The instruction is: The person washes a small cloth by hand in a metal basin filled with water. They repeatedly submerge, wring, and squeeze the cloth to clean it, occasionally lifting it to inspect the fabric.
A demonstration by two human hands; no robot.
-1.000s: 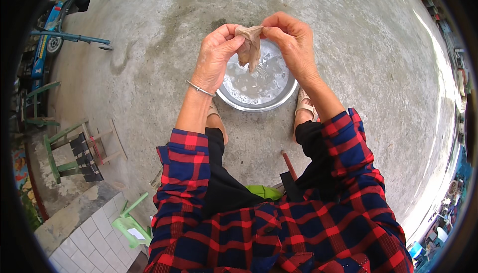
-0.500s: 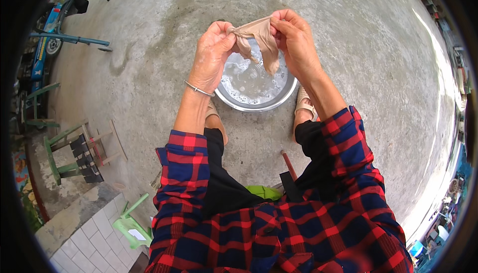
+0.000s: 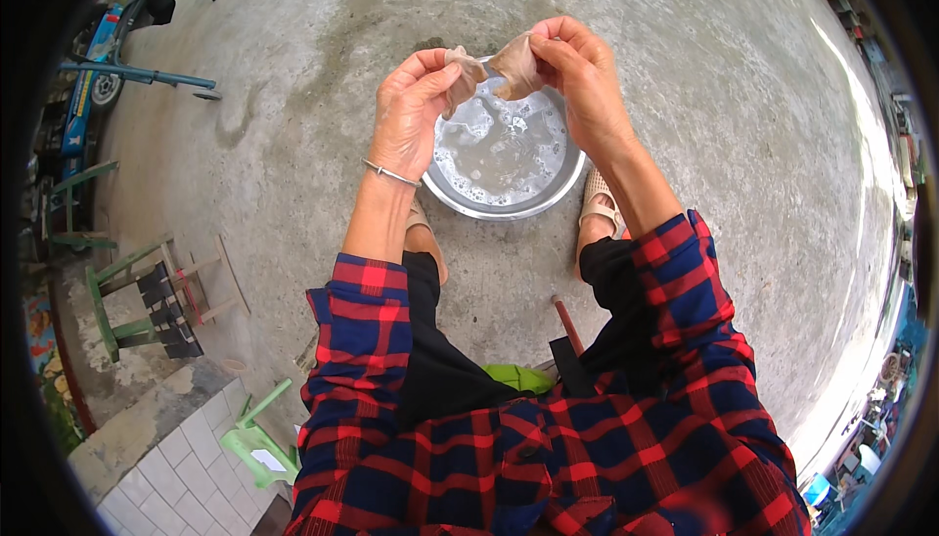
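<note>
Two thin beige socks are held up over a metal basin of soapy water. My left hand pinches one crumpled sock between thumb and fingers. In my right hand the other sock is gripped by its upper right edge, its free end pointing left. Only a narrow gap shows between the two pieces of cloth. Both hands are above the far part of the basin, which rests on the floor between my feet. White suds float on the cloudy water.
Grey concrete floor surrounds the basin. At left lie a green-framed chair and a light green plastic stool. A wheeled metal frame stands at the far left. My sandalled right foot is close to the basin's rim.
The beige cloth was stretched between both hands with two ends hanging down. Now the hands hold separate pieces, bunched higher, and more of the water shows. My left hand has shifted slightly left.
</note>
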